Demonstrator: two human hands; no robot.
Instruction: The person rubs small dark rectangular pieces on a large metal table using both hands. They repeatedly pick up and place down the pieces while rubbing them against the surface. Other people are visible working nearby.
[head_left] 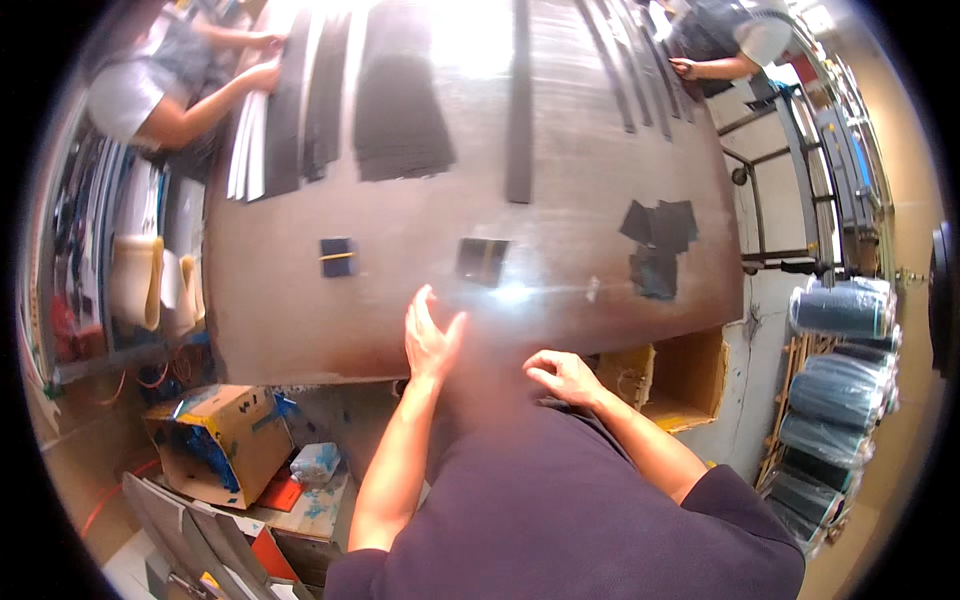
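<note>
While one banded dark stack (338, 257) lies left on the bench (270, 325), my left hand (432, 345), fingers spread and empty, hangs near a second banded stack (483, 261); my right hand (570, 379), half-curled and empty, by the near edge.

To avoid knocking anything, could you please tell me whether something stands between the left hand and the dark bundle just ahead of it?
Nothing visible does: only tabletop lies between the left hand and the dark bundle, which rests ahead and slightly to the right.
</note>
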